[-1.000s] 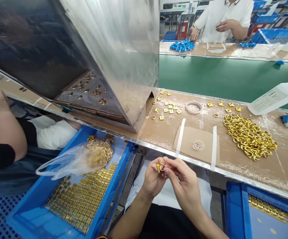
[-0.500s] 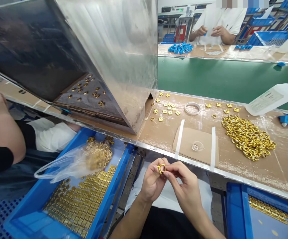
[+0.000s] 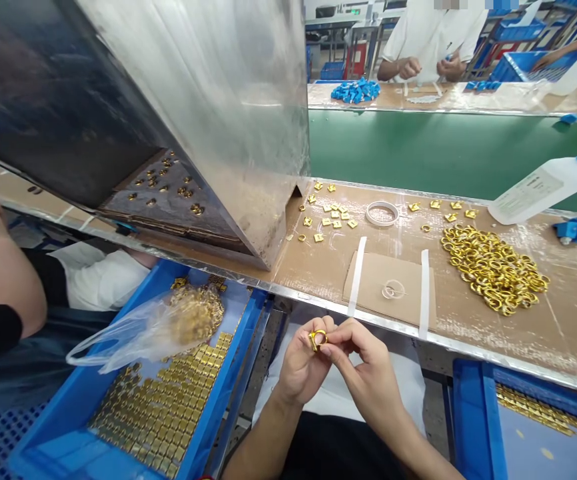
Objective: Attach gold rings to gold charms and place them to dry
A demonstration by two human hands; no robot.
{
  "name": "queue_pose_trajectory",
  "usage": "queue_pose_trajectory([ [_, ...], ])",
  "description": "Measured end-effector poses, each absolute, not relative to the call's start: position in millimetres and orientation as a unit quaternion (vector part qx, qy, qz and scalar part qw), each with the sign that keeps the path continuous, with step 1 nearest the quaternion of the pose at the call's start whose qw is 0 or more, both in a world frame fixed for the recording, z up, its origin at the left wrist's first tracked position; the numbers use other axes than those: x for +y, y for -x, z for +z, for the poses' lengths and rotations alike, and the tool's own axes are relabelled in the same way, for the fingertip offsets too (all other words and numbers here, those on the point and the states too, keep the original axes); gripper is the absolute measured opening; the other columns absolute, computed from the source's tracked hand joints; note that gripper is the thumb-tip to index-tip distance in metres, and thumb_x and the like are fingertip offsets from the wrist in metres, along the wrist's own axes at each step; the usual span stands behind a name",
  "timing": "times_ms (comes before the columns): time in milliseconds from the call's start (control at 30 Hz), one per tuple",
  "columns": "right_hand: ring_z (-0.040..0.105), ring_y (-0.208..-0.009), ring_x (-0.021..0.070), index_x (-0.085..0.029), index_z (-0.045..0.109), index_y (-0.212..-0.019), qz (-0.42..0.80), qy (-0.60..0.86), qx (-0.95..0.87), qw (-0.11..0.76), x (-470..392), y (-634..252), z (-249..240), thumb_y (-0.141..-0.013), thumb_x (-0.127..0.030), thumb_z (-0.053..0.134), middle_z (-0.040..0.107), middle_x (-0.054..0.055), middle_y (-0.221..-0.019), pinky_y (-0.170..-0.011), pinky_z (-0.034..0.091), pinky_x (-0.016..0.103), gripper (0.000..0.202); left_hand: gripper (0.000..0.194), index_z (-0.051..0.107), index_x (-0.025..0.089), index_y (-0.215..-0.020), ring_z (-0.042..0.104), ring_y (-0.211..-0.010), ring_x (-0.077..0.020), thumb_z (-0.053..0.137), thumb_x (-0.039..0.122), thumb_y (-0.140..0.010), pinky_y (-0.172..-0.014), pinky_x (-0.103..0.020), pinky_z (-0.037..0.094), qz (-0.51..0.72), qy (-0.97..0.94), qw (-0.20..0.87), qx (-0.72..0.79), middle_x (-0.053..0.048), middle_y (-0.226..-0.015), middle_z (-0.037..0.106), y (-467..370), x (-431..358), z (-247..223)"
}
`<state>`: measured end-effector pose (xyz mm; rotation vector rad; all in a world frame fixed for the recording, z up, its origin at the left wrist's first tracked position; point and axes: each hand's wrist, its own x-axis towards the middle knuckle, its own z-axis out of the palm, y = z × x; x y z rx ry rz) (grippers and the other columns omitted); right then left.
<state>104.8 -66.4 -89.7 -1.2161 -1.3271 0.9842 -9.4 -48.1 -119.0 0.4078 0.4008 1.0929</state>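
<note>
A gold ring [image 3: 320, 333] is pinched between my two hands, just in front of the bench edge. My left hand [image 3: 301, 363] grips its left side with thumb and fingers. My right hand [image 3: 363, 357] closes on its right side, thumb and fingertips pressed together. On the bench beyond lies a taped cardboard pad [image 3: 368, 287] with a small clear round piece [image 3: 392, 289] on it. To the right is a large heap of gold rings [image 3: 493, 270]. Several gold square pieces [image 3: 336, 215] lie behind the pad, near a white tape roll [image 3: 382, 213].
A large metal hood [image 3: 208, 120] stands at left with gold pieces inside. Below it a blue tray [image 3: 58, 433] holds rows of gold pieces and a plastic bag [image 3: 143, 337]. Another blue tray [image 3: 473, 420] is at right. A white bottle [image 3: 543, 190] leans behind the heap. Co-workers sit opposite and left.
The ring has turned slightly in my fingers, and both hands remain on it. The view has shifted a little. Across the bench, the co-worker's hands have moved apart.
</note>
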Motion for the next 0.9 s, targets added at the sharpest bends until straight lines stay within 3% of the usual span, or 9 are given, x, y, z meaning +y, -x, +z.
queue_pose_trajectory([
  [467, 0.064, -0.068, 0.0159, -0.023, 0.069, -0.091, 0.346, 0.499, -0.59, 0.532, -66.2, -99.8, -97.6, -0.093, -0.023, 0.07, 0.068, 0.001, -0.08, -0.059, 0.053, 0.025, 0.002, 0.046, 0.052, 0.018, -0.071, 0.045, -0.073, -0.0158, 0.08, 0.052, -0.082, -0.07, -0.029, 0.038, 0.504, -0.129, 0.831, 0.196, 0.001, -0.076, 0.042, 11.7, -50.0, -111.1],
  [900, 0.066, -0.068, 0.0165, -0.024, 0.068, -0.096, 0.247, 0.491, -0.621, 0.559, -68.9, -94.5, -100.2, -0.097, -0.019, 0.066, 0.069, 0.002, -0.081, -0.053, 0.053, 0.025, 0.005, 0.049, 0.047, 0.018, -0.07, 0.042, -0.069, -0.0145, 0.074, 0.056, -0.085, -0.071, -0.03, 0.038, 0.503, -0.155, 0.828, 0.193, 0.002, -0.075, 0.04, 10.5, -50.8, -112.2],
])
